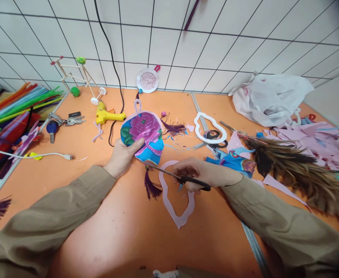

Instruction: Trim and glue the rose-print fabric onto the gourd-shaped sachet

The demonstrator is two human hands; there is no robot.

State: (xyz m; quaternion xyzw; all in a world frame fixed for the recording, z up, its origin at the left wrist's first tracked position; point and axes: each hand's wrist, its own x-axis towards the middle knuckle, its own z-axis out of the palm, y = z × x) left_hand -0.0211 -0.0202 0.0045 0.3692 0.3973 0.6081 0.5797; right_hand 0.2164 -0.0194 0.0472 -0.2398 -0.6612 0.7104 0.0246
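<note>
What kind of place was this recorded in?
Probably a craft workspace: a yellow glue gun on the orange table, pink fabric scraps at right, and scissors in the right hand.

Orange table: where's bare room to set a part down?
Biggest bare patch on the orange table: front, between the left sleeve and the pink frame. Smaller: between that frame and the right sleeve. Crowded: right side, with plastic bag, feathers and pink scraps; far left, colored sticks. Tight under the scissors too.
</note>
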